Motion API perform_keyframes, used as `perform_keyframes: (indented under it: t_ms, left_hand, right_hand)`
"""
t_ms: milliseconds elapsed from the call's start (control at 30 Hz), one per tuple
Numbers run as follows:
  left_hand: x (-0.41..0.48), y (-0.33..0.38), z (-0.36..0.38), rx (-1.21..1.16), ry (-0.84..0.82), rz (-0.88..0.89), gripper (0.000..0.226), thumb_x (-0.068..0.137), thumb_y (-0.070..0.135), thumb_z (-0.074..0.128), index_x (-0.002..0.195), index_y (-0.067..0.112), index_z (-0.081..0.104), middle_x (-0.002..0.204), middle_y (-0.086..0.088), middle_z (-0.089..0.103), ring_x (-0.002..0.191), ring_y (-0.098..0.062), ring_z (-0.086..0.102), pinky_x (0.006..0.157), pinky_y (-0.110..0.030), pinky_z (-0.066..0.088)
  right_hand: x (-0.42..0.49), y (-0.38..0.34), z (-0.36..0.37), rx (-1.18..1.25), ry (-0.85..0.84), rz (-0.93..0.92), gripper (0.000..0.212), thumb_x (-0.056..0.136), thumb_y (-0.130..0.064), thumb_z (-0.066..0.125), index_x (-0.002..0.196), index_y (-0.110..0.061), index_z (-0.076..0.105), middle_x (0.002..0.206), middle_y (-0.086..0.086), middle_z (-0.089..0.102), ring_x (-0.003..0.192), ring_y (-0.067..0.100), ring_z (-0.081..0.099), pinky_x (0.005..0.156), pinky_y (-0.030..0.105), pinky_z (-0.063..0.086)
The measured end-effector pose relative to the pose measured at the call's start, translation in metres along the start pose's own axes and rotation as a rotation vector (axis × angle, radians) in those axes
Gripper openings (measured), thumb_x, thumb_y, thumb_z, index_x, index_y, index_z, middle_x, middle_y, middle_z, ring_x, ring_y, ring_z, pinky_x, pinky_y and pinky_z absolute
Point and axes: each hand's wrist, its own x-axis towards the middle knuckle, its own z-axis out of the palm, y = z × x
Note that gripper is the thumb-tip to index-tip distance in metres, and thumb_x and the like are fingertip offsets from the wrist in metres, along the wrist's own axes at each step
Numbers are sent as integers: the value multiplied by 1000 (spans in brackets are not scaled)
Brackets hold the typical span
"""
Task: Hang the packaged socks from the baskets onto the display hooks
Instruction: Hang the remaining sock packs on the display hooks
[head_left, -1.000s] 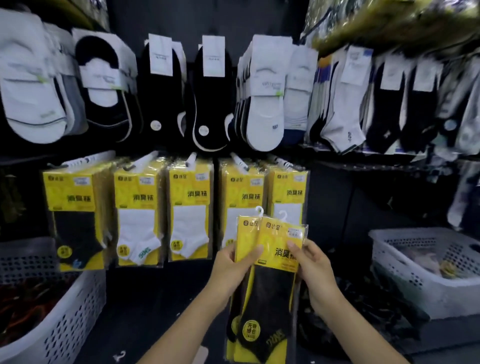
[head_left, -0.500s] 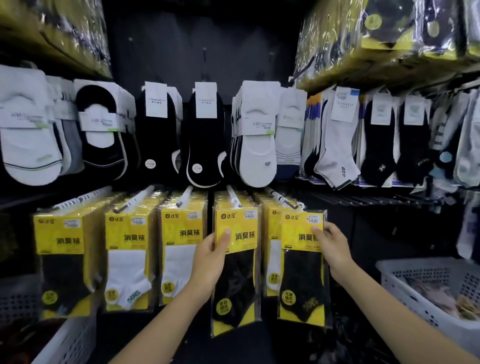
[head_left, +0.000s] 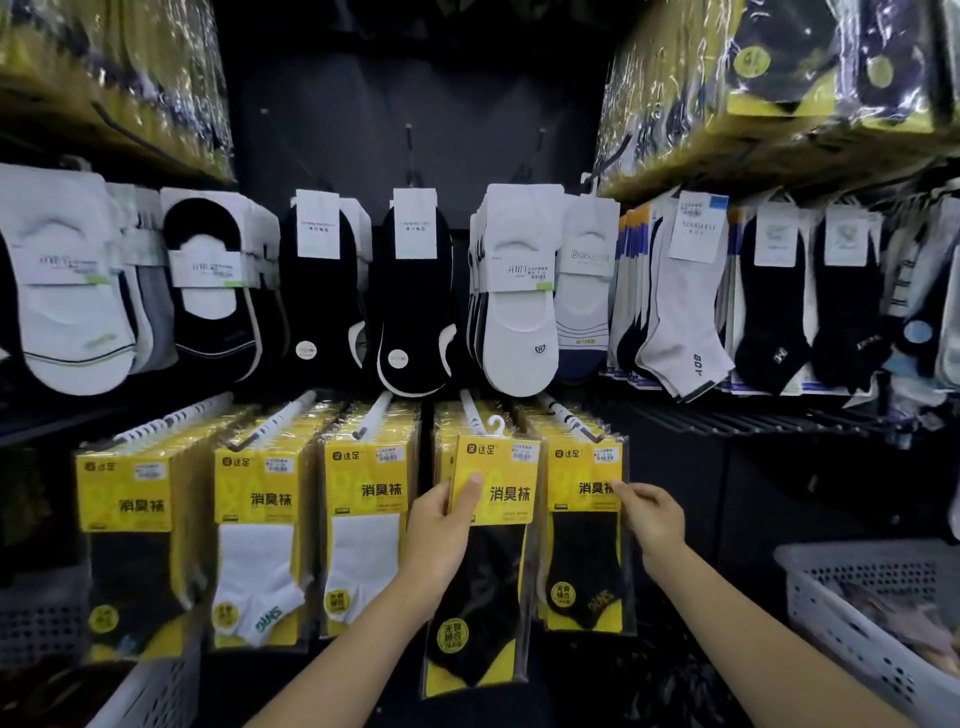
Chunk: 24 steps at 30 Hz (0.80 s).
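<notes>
Only the person's two arms show: the left forearm (head_left: 353, 644) and the right forearm (head_left: 769, 644) are bare along all of their visible length, slim and smooth, and narrow toward the wrist. The left hand (head_left: 441, 535) and the right hand (head_left: 652, 519) are bare as well, with slender fingers, and the left thumb (head_left: 471, 488) ends in a short, plain nail. The light on them is dim, so finer marks on the hands and arms cannot be made out.
</notes>
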Motion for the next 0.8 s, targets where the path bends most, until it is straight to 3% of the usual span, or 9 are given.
perform_keyframes:
  t_ms: [133,300,400,500,600,700,800]
  left_hand:
    - [-2,3,11,0,-38,17,19,95,35,50,83,30,65,67,30,66,70,18,59,57,2,39]
    - [-6,-1,33,-33,-83,-18,17,95,37,50,92,32,66,91,16,70,86,5,63,66,-8,45]
    - [-11,-2,52,-32,-149,-26,20,96,36,49,94,27,67,86,14,72,83,1,66,65,-9,46]
    - [-19,-3,69,-63,-174,-22,19,96,31,51,95,23,67,72,16,69,69,9,64,57,-4,43]
    - [-22,-6,79,-71,-198,-23,16,95,30,52,101,20,63,80,15,66,75,2,63,61,-5,43]
    - [-21,-8,85,-58,-264,-63,26,95,36,51,120,30,51,105,17,60,90,13,56,68,-2,42]
    - [-19,-11,93,-9,-345,-106,50,95,44,46,142,30,35,133,8,51,108,3,46,74,-4,35]
  right_hand:
    - [-8,6,-7,60,16,-22,17,89,-19,65,103,-11,60,111,10,64,90,16,58,84,31,47]
    - [-40,-5,-9,136,-291,-65,27,98,-34,48,113,-17,61,110,-2,65,101,12,62,80,25,49]
    - [-56,-5,-8,114,-453,-103,30,95,-40,50,113,-20,64,106,-1,72,99,14,68,84,29,51]
    - [-64,-1,-9,165,-416,-142,24,92,-31,59,113,-21,64,103,-2,74,95,13,71,78,28,55]
    - [-61,4,-18,197,-342,-126,21,93,-24,58,111,-16,65,103,4,74,95,21,71,76,33,58]
    - [-49,4,-31,148,-210,-133,20,95,-23,56,111,-13,64,108,9,70,102,27,66,91,44,52]
    - [-35,-5,-36,110,-129,-177,20,96,-20,54,112,-10,62,106,9,69,98,26,66,85,39,53]
